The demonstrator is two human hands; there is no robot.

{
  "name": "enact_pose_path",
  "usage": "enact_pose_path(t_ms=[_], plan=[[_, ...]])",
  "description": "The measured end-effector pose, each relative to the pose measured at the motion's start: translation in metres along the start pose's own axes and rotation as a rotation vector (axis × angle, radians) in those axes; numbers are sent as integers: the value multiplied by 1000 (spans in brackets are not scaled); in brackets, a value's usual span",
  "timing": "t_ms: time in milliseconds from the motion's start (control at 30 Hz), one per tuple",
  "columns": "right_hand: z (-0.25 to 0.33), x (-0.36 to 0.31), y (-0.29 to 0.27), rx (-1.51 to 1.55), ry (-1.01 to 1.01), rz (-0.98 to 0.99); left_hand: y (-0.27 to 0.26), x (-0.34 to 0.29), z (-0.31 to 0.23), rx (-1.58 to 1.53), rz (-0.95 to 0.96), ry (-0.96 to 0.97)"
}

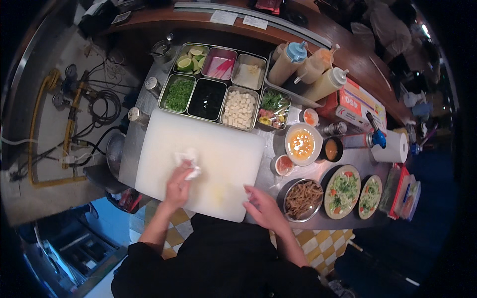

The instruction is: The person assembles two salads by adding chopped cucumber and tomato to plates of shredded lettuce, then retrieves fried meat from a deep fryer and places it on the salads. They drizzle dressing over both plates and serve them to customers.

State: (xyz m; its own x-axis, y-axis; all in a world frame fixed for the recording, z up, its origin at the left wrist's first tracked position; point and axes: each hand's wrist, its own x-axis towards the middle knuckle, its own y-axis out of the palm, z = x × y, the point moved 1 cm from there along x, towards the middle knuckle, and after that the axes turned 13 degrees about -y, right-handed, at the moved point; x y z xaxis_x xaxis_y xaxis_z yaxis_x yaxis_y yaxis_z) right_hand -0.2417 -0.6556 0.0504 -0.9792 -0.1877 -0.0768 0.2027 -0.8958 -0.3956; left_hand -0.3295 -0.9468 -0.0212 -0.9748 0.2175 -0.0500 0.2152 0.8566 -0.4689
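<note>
My left hand (178, 186) is closed on a crumpled white paper towel (191, 161), pressed against the left part of a large white cutting board (233, 149). Faint yellowish stains mark the board near its front edge. At the board's front right corner, my right hand (261, 204) holds nothing; its fingers are apart, close to the edge. Just right of that hand is a metal bowl of brown cooked strips (304, 198).
Behind the board stand metal pans of limes (186, 63), chopped greens (179, 94) and white cubes (239, 108). Squeeze bottles (288, 64) rise behind. To the right are a yellow-orange bowl (303, 144), salad plates (343, 191), a blow torch (376, 136) and a paper roll (392, 147).
</note>
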Motion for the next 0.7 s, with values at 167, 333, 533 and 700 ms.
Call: enact_pose_path(t_ms=[167,333,533,700], plan=[[34,71,46,394,55,-88,16,19,-73,-97,226,122],[42,88,51,325,-136,-138,-15,23,-44,-381,368,-3],[93,95,28,-145,-567,-274,-32,28,-71,6,310,212],[124,86,14,-147,-789,-125,-14,37,-58,-142,486,193]])
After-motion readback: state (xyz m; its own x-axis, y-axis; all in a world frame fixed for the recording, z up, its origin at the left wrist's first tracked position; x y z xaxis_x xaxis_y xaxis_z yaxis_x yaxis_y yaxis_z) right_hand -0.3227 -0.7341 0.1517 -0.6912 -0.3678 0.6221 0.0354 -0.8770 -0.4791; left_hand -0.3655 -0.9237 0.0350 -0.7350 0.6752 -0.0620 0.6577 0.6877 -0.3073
